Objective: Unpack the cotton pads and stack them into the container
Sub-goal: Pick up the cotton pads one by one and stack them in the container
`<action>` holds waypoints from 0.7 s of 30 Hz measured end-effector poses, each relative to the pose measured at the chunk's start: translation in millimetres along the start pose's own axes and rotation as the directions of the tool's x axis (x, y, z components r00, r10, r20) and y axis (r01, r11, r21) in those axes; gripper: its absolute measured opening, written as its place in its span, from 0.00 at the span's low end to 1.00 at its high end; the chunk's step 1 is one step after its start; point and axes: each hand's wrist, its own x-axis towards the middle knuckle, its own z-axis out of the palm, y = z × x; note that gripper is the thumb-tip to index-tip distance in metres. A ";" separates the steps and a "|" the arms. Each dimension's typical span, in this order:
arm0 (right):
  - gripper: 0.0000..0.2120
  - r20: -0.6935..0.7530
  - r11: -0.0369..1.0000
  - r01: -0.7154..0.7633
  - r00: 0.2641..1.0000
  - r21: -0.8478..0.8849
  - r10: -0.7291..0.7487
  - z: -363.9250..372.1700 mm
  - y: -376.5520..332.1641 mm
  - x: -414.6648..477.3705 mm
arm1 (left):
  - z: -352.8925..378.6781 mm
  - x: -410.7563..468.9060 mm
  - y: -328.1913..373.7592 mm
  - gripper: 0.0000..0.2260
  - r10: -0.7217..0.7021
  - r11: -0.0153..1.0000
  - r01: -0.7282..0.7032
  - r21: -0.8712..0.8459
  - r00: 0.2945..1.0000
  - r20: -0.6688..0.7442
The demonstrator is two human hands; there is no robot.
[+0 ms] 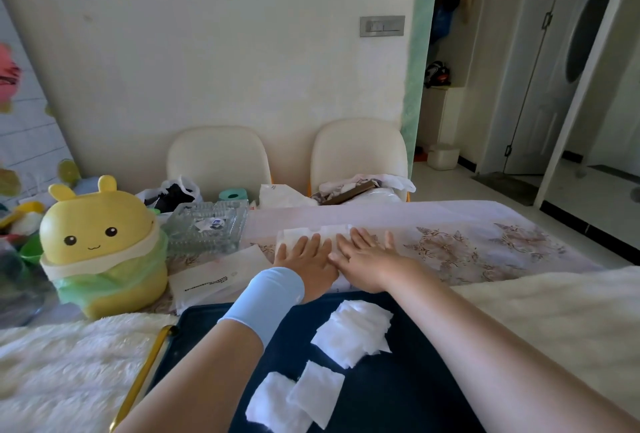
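Fingers of the left hand and right hand lie straight, slightly spread, flat on the white pack just far of the tray, prob. pressing it down to steady or flatten it. Loose pads sit on the tray, near side, likely staged for stacking. The glass dish, far left, may be the container.

Two cream moulded chairs at twelve o'clock. One yellow rabbit-faced plastic bin at nine o'clock, one clear ribbed glass dish beside it. One dark blue tray at six o'clock carries two loose white square cotton pads and one fanned pile. Two hands: left hand, right hand.
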 end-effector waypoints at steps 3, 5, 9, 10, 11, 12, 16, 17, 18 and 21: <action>0.29 -0.127 0.996 0.052 0.991 0.078 -0.041 -5.2 -0.2 -9.4 | -7.3 -10.4 -2.1 0.24 -0.003 0.988 -0.009 -0.151 0.997 -0.077; 0.22 -0.280 0.979 0.129 0.957 0.159 -0.080 -13.1 1.1 -23.5 | -11.1 -20.9 -7.5 0.24 -0.093 0.927 -0.001 -0.375 0.968 -0.232; 0.14 -0.537 0.946 0.220 0.842 0.238 -0.060 -22.0 0.6 -57.1 | -19.6 -52.7 -11.5 0.13 -0.158 0.811 -0.094 -0.578 0.915 -0.371; 0.15 -0.528 0.944 0.208 0.848 0.257 -0.043 -22.5 -0.5 -65.0 | -21.1 -61.9 -9.2 0.11 -0.158 0.774 -0.099 -0.626 0.926 -0.342; 0.16 -0.512 0.943 0.205 0.858 0.263 -0.044 -22.7 -2.6 -72.5 | -21.9 -70.8 -6.8 0.11 -0.154 0.753 -0.094 -0.651 0.937 -0.312; 0.17 -0.492 0.944 0.211 0.868 0.254 -0.062 -22.4 -5.4 -80.0 | -21.5 -79.9 -4.3 0.11 -0.147 0.738 -0.086 -0.670 0.947 -0.284; 0.13 -0.313 0.914 0.260 0.936 0.312 -0.160 -22.8 -25.3 -107.7 | -18.7 -112.9 5.2 0.10 -0.096 0.777 -0.012 -0.630 0.986 -0.137; 0.10 -0.258 0.908 0.273 0.946 0.318 -0.194 -22.1 -30.9 -113.9 | -18.2 -120.7 6.5 0.10 -0.080 0.826 0.006 -0.564 0.991 -0.107; 0.07 -0.201 0.905 0.288 0.951 0.313 -0.234 -20.6 -37.4 -120.3 | -17.3 -129.6 6.9 0.11 -0.075 0.860 0.018 -0.510 0.993 -0.091; 0.12 -0.028 0.908 0.327 0.943 0.264 -0.331 -10.0 -50.5 -129.8 | -8.9 -147.0 2.4 0.11 -0.075 0.858 0.050 -0.512 0.997 -0.029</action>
